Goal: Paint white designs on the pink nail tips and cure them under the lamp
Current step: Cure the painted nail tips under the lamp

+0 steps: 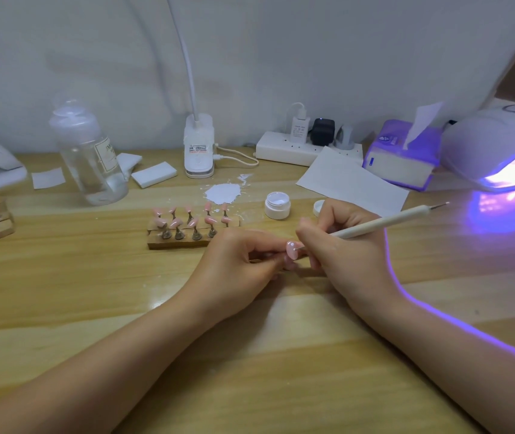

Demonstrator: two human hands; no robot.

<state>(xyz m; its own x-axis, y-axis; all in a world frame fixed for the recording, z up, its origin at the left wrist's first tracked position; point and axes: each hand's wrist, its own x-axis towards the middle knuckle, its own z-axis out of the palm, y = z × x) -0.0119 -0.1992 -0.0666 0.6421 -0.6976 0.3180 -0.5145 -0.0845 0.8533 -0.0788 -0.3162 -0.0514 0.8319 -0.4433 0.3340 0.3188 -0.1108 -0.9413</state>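
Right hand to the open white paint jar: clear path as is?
Probably yes. The small open white paint jar stands uncovered just beyond the right hand, with nothing between; the white dotting pen it holds points elsewhere and needs turning.

The desk [93, 292] is pale wood-grain with a smooth, slightly glossy top that reflects light near its right edge. The pink nail tip [291, 248] looks glossy, with a wet-looking white dot on it. The dotting pen [375, 225] has a matt white shaft and a thin metal point. The holder block [187, 242] is rough brown wood carrying metal stands. The jar [277, 205] is smooth white plastic; the bottle [89, 158] near the left rear corner is clear plastic. The lamp [484, 142] has a glossy white shell.
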